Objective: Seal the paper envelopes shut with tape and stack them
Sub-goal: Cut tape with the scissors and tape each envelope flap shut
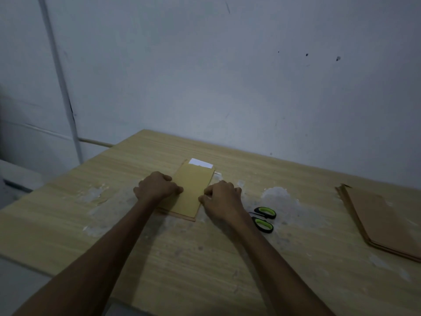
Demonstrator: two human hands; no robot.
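Head view. A paper envelope (192, 190) lay lengthwise on the wooden table (227, 270), its far end at about 12 o'clock, where a white strip (201, 163), either tape or an enclosed sheet, showed at the mouth. It rested on at least one more envelope, whose edge showed along the near side. The left hand (157, 187) sat at the envelope's 9 o'clock edge and the right hand (222, 196) at its 3 o'clock edge; the fingers of both were curled tight at the paper, apparently pinching the edges, though the fingertips were hidden and a firm hold could not be confirmed. Green-handled scissors (263, 218) lay just beside the right wrist, at 4 o'clock from the envelope. A separate stack of brown envelopes (382, 222) lay well apart at 3 o'clock. No tape roll was visible. Likely risks: uneven pull from the two hands could skew or crease the envelope, and the right forearm could knock the scissors.
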